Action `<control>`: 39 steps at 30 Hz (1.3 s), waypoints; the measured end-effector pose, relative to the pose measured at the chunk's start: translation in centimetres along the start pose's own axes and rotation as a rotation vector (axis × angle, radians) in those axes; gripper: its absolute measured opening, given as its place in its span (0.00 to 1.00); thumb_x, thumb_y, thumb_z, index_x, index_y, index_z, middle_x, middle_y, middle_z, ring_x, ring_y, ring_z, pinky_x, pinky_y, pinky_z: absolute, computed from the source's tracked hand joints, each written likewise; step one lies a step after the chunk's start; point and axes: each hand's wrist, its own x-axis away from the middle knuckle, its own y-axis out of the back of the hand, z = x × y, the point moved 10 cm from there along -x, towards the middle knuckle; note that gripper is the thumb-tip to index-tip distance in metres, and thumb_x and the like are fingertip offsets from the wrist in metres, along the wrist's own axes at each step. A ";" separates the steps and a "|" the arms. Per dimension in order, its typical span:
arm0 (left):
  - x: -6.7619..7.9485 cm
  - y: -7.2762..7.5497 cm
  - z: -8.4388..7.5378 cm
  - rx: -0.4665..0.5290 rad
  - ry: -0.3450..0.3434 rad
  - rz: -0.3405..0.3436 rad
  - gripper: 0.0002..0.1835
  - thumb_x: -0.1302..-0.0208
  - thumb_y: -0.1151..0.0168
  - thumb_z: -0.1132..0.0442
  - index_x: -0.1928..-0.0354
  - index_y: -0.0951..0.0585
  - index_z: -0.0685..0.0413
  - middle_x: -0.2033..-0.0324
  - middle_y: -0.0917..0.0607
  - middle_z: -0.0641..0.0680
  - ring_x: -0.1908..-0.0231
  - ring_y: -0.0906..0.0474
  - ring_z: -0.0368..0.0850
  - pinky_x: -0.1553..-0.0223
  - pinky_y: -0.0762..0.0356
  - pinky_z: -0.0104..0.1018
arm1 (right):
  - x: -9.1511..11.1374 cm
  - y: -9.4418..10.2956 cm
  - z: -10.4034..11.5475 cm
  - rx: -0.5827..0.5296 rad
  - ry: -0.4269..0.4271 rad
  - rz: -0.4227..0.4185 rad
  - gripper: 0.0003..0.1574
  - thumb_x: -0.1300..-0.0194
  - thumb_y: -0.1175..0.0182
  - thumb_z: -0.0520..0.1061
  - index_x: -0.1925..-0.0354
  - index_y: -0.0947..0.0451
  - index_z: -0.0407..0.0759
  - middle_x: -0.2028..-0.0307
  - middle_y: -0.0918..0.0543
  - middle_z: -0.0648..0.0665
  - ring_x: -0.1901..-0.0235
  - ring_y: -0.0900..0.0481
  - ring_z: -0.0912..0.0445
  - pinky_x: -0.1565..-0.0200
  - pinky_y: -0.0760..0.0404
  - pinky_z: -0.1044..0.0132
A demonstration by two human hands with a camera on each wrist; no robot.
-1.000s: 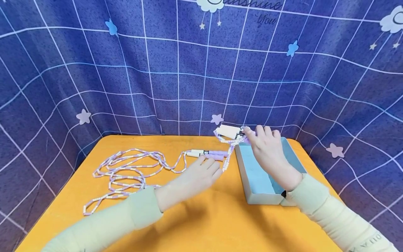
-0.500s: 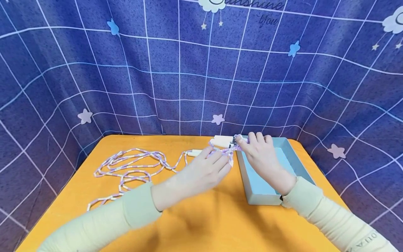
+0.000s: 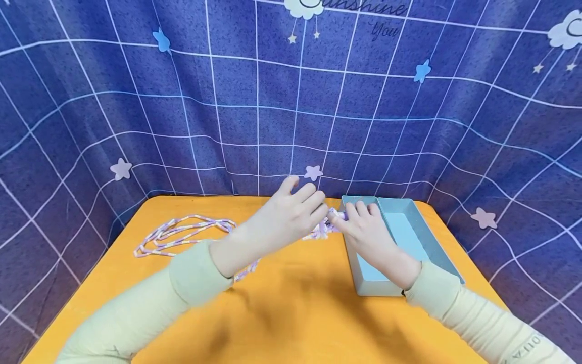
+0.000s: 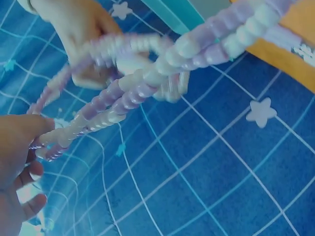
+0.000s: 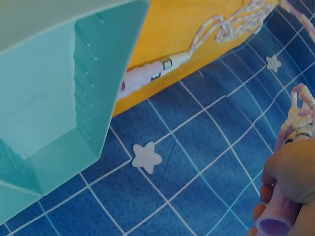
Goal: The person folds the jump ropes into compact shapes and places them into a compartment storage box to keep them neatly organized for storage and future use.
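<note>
My right hand [image 3: 370, 230] grips the purple handles [image 5: 283, 204] of a beaded jump rope, over the near-left part of a light blue box. White and purple beaded cord [image 3: 320, 231] is bundled round the handles' white ends. To the left my left hand [image 3: 291, 215] is raised, and in the left wrist view its thumb and fingers pinch the doubled beaded cord [image 4: 133, 91], which runs off to the upper right. A second jump rope lies on the table; its purple and white handles [image 5: 157, 71] show in the right wrist view, while my left hand hides them in the head view.
The light blue box [image 3: 370, 289], with a dividing wall, stands at the table's right side. Loops of the second rope's cord [image 3: 182, 232] spread over the left of the orange table [image 3: 291, 313]. A blue curtain [image 3: 254, 126] with a white grid hangs close behind.
My left hand has risen off the table, drawing beaded cord up with it. My right hand has come down and left with the handles. The cord's near loop on the left has pulled in.
</note>
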 end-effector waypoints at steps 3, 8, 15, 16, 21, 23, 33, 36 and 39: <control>-0.2 -0.4 0.5 0.000 -0.037 0.015 0.11 0.33 0.53 0.70 0.70 0.23 0.52 0.70 0.24 0.49 0.66 0.30 0.46 0.57 0.33 0.43 | 0.2 -0.2 0.6 -0.029 0.025 0.010 0.12 0.35 0.58 0.37 0.61 0.31 0.52 0.75 0.33 0.42 0.77 0.39 0.49 0.74 0.37 0.57; -0.1 -1.5 1.1 0.029 -0.091 0.029 0.09 0.33 0.52 0.69 0.69 0.23 0.53 0.70 0.24 0.50 0.67 0.31 0.45 0.62 0.34 0.38 | 0.9 -1.5 1.3 -0.058 0.060 0.146 0.12 0.33 0.59 0.37 0.59 0.32 0.53 0.74 0.32 0.43 0.74 0.37 0.48 0.70 0.36 0.57; 1.1 -3.8 1.6 0.033 -0.181 0.041 0.06 0.33 0.49 0.67 0.64 0.23 0.53 0.66 0.22 0.50 0.64 0.29 0.46 0.61 0.33 0.35 | 1.3 -1.5 2.6 -0.134 0.134 0.196 0.15 0.33 0.59 0.38 0.59 0.29 0.54 0.72 0.31 0.44 0.70 0.33 0.48 0.67 0.37 0.57; 1.3 -4.1 1.7 0.036 -0.193 0.042 0.06 0.33 0.49 0.67 0.63 0.23 0.53 0.66 0.22 0.50 0.64 0.29 0.46 0.61 0.33 0.35 | 1.2 -1.3 2.8 -0.144 0.143 0.191 0.15 0.33 0.59 0.38 0.59 0.29 0.55 0.71 0.31 0.44 0.70 0.32 0.48 0.67 0.36 0.57; 2.5 -5.6 1.7 0.056 -0.243 0.030 0.07 0.32 0.52 0.66 0.64 0.24 0.52 0.69 0.24 0.50 0.65 0.29 0.46 0.60 0.33 0.36 | 0.7 -0.1 3.3 -0.195 0.177 0.166 0.14 0.34 0.57 0.39 0.60 0.29 0.57 0.69 0.29 0.46 0.71 0.33 0.49 0.67 0.37 0.57; 2.9 -6.0 1.7 0.064 -0.253 0.027 0.06 0.32 0.53 0.66 0.64 0.25 0.52 0.69 0.24 0.50 0.65 0.29 0.46 0.60 0.33 0.36 | 0.5 0.4 3.5 -0.204 0.188 0.155 0.14 0.35 0.56 0.39 0.60 0.28 0.58 0.69 0.28 0.46 0.71 0.34 0.49 0.67 0.38 0.58; 5.2 -8.5 1.7 0.096 -0.245 0.057 0.05 0.37 0.47 0.60 0.65 0.25 0.53 0.70 0.24 0.50 0.64 0.29 0.47 0.54 0.32 0.39 | 0.2 1.3 2.8 -0.253 0.158 0.153 0.08 0.35 0.56 0.41 0.62 0.30 0.52 0.68 0.29 0.46 0.67 0.31 0.49 0.65 0.36 0.56; 5.9 -9.0 1.8 0.094 -0.241 0.048 0.08 0.36 0.49 0.57 0.65 0.25 0.54 0.69 0.24 0.50 0.63 0.29 0.48 0.53 0.31 0.40 | 0.1 1.6 2.7 -0.258 0.156 0.150 0.08 0.34 0.56 0.41 0.63 0.31 0.52 0.68 0.29 0.46 0.66 0.30 0.49 0.65 0.36 0.56; 6.6 -9.7 2.3 0.112 -0.218 0.037 0.07 0.36 0.49 0.59 0.66 0.25 0.54 0.70 0.24 0.51 0.65 0.29 0.48 0.55 0.31 0.40 | -0.1 2.1 2.6 -0.270 0.154 0.142 0.08 0.35 0.55 0.41 0.63 0.30 0.52 0.67 0.28 0.46 0.65 0.30 0.48 0.64 0.36 0.56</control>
